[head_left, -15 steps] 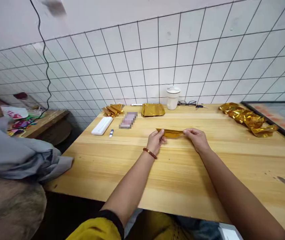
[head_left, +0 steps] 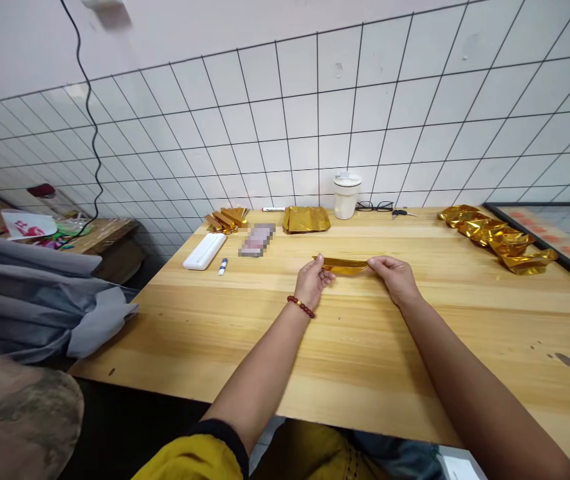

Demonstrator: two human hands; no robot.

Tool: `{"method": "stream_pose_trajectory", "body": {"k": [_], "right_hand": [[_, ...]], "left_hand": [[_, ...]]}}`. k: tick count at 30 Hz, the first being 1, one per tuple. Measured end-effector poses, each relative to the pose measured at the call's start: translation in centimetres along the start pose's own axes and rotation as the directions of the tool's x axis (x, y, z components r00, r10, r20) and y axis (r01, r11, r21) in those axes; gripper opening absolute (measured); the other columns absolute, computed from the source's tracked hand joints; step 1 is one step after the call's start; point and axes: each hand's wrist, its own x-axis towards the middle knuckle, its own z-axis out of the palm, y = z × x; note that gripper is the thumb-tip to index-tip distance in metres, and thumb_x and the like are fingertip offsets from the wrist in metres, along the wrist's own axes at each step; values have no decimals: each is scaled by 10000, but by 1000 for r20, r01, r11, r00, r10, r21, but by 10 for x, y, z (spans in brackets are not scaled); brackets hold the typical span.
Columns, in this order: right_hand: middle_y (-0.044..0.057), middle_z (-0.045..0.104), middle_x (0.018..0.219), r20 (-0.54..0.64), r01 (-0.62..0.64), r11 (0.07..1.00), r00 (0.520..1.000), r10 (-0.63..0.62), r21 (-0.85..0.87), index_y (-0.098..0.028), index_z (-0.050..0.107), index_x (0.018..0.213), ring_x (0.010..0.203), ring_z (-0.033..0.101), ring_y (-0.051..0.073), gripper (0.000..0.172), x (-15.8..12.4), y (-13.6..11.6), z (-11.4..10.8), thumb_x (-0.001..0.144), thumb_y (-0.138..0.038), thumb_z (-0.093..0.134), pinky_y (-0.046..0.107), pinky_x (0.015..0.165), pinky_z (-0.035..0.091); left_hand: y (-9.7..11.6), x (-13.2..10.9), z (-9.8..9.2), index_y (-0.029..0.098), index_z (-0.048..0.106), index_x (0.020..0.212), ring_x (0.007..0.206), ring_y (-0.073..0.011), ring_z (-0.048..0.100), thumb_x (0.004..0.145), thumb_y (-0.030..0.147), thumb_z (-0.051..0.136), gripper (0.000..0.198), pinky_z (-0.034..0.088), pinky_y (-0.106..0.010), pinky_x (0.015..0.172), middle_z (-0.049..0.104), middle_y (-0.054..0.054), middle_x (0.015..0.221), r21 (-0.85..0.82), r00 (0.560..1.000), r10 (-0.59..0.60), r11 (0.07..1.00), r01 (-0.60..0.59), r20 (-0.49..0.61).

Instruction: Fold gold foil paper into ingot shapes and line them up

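A folded strip of gold foil paper (head_left: 343,265) is held just above the wooden table (head_left: 355,347), near its middle. My left hand (head_left: 312,282), with a red bead bracelet at the wrist, pinches the strip's left end. My right hand (head_left: 395,279) pinches its right end. Both hands are closed on the paper, and the fingertips are partly hidden behind it.
Along the back edge lie a stack of gold sheets (head_left: 305,219), small folded gold pieces (head_left: 225,220), a white cup (head_left: 346,195), glasses (head_left: 375,206), a white case (head_left: 204,251) and a glue stick (head_left: 222,267). Finished gold shapes (head_left: 499,239) line the right. Grey cloth (head_left: 35,300) lies at the left.
Both hands keep their hold on the gold strip with hardly any shift. The grey cloth at the left has moved and now lies flatter and wider.
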Motion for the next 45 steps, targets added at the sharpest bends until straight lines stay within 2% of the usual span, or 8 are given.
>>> {"method": "stream_pose_trajectory", "body": {"k": [10,17,28,32,34,37,40,45], "right_hand": [[11,710,675,32,19,1000,999,-18,-19,-229,726,616,692,622,177,394,1,3,-1,608,-615,807,338,764,500],[5,698,668,16,-18,1000,1000,18,-16,-226,723,614,666,600,169,374,0,1,-1,619,-590,803,322,720,482],[24,710,737,-81,57,992,995,-66,-111,-220,705,688,760,626,205,387,5,9,-3,720,-607,704,350,772,487],[87,740,1024,-139,332,784,876,-463,-525,-228,733,968,1018,616,271,354,-1,3,-2,887,-531,567,441,944,422],[94,725,1149,52,477,554,787,-614,-682,-251,727,1064,1148,566,298,293,-9,-5,5,905,-459,595,482,1035,325],[59,717,1202,353,633,335,710,-609,-698,-301,703,1136,1171,560,276,237,-23,-15,17,941,-321,570,495,1080,234],[37,758,1036,442,679,291,686,-578,-674,-297,707,1101,1060,609,239,224,-28,-17,23,965,-294,529,489,1090,193],[1,726,762,357,643,382,721,-593,-664,-275,721,827,820,633,192,226,-21,-11,17,952,-367,557,473,1069,214]], "left_hand": [[3,-1,1,144,574,773,441,-59,556,710,411,854,392,373,-164,431,568,51,588,-38,999,-10,999,9,-31],[1,-1,1,160,519,648,332,-36,422,622,442,893,469,183,-161,349,388,112,436,5,997,51,999,-50,-61],[-2,0,-1,125,726,855,416,-30,504,605,383,900,399,264,-163,388,584,43,613,29,996,89,996,-90,13],[-4,-1,1,133,736,899,557,-74,624,638,396,887,400,394,-169,479,675,-8,730,31,996,79,996,-81,43],[-6,-2,3,135,744,904,648,-104,666,639,408,885,406,454,-188,545,718,-42,815,56,992,94,994,-99,83],[-10,-5,5,128,757,901,677,-121,662,650,417,875,400,487,-220,594,737,-63,827,123,984,104,985,-122,147],[-11,-6,5,126,763,877,632,-111,638,667,424,862,379,474,-222,583,731,-59,768,168,980,98,977,-127,172],[-13,-4,2,112,770,889,568,-101,614,669,460,855,421,454,-207,566,701,-49,642,241,974,76,962,-128,214]]}}
